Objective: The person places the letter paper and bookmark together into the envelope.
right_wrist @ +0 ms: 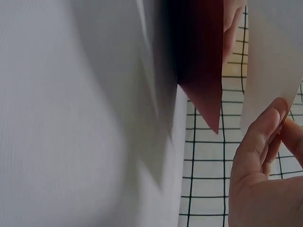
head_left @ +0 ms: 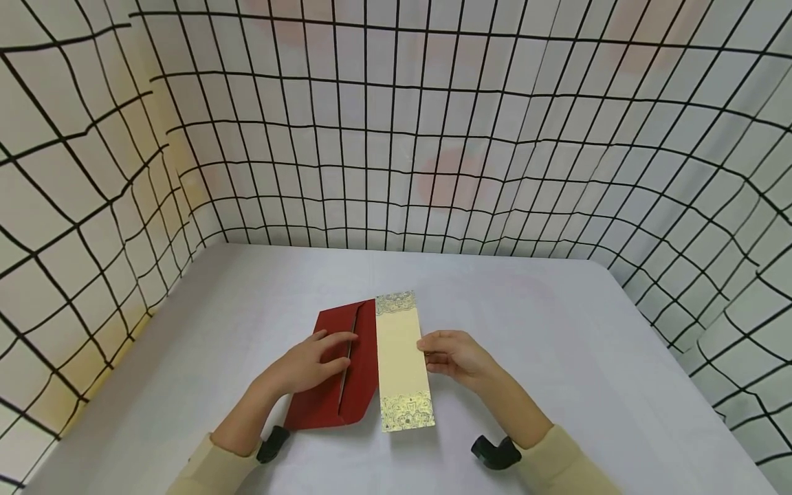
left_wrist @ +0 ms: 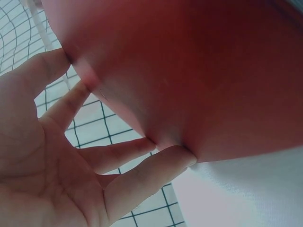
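Observation:
A red envelope (head_left: 364, 371), with a dark slit along its pocket, is under my left hand (head_left: 318, 364). The fingers of that hand are spread, and in the left wrist view the fingertips press dents into the red paper (left_wrist: 189, 80) near its edge. To the right of the envelope is a long cream card (head_left: 399, 350) with ornate patterned bands at both ends. My right hand (head_left: 454, 354) pinches the card by its right long edge. Seen from the right wrist, thumb and fingers meet on the card (right_wrist: 272, 71), while the envelope's pointed flap (right_wrist: 210, 106) stands off the table.
All this is on a white-covered table (head_left: 557, 330). Black wire grid (head_left: 396, 130) rises at the back and on both sides, with white sheeting behind it. A black band piece (head_left: 495, 454) shows at the right wrist, another (head_left: 272, 443) at the left.

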A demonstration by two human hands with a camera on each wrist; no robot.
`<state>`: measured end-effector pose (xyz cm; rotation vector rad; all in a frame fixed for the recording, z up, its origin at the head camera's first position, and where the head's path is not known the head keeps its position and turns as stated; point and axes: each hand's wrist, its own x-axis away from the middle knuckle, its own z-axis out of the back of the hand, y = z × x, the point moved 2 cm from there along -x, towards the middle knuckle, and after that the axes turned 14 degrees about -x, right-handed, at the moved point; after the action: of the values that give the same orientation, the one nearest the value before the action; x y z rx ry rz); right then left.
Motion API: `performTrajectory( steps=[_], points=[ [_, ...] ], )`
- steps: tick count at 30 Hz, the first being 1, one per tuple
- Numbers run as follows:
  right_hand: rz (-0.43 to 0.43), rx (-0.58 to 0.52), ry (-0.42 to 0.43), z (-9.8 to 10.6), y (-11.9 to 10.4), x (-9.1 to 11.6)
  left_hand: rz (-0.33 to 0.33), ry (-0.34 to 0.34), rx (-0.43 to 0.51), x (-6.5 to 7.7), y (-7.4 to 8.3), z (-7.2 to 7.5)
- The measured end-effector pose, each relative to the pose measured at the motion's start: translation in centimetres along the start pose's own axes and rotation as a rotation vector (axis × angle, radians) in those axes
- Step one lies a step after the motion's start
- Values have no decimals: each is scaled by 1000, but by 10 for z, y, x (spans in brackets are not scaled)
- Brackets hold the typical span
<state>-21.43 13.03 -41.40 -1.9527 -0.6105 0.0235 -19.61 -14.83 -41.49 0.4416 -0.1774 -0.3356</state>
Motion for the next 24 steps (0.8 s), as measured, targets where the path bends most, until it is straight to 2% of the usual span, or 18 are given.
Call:
performTrajectory(
  steps=[5, 14, 24],
  points=[
    [-11, -32, 21, -9, 8, -6, -3, 1, -7, -1, 0, 0],
    [-1, -40, 137, -20, 16, -14, 4, 3, -12, -1, 3, 1],
    [57, 134, 269, -31, 23, -20, 33, 0, -17, -1, 4, -1]
  ],
)
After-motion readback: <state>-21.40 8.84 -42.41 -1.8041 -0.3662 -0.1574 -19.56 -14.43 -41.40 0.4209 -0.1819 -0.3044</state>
